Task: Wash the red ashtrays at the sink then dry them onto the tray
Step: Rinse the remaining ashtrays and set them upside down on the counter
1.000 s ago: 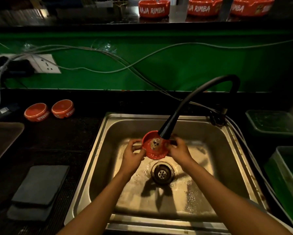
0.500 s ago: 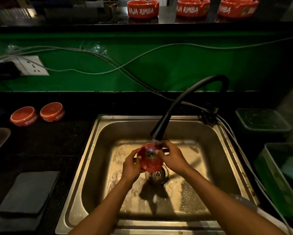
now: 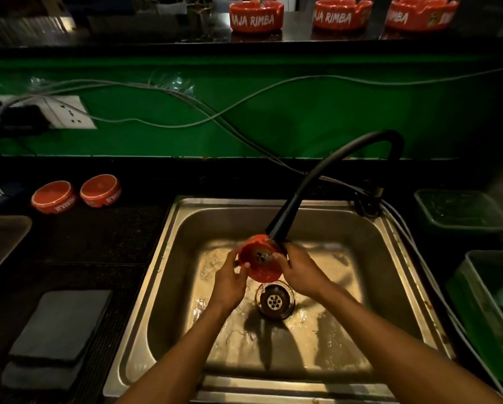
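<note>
A red ashtray [image 3: 260, 262] with notches in its rim is tilted toward the camera under the black faucet head [image 3: 277, 231], above the drain [image 3: 274, 301] of the steel sink [image 3: 168, 258]. Dark residue sits in its middle. The left hand [image 3: 229, 279] grips its left edge with curled fingers; the right hand [image 3: 301, 272] holds its right edge, thumb pressing into the inside.

Red ashtrays in view: 6. 1 is in the hands, 2 lie upside down [image 3: 53, 196] [image 3: 100, 190] side by side on the dark counter at far left, and 3 marked "RAJA RIMBA" stand upright [image 3: 256, 17] [image 3: 343, 14] [image 3: 420, 13] on the far shelf.

The sink floor is wet. A brown tray [image 3: 2, 240] lies at the left edge. 2 green bins [image 3: 460, 211] [image 3: 489, 310] stand right of the sink; I cannot tell what they hold. 2 dark folded cloths [image 3: 60, 330] lie stacked at near left.
</note>
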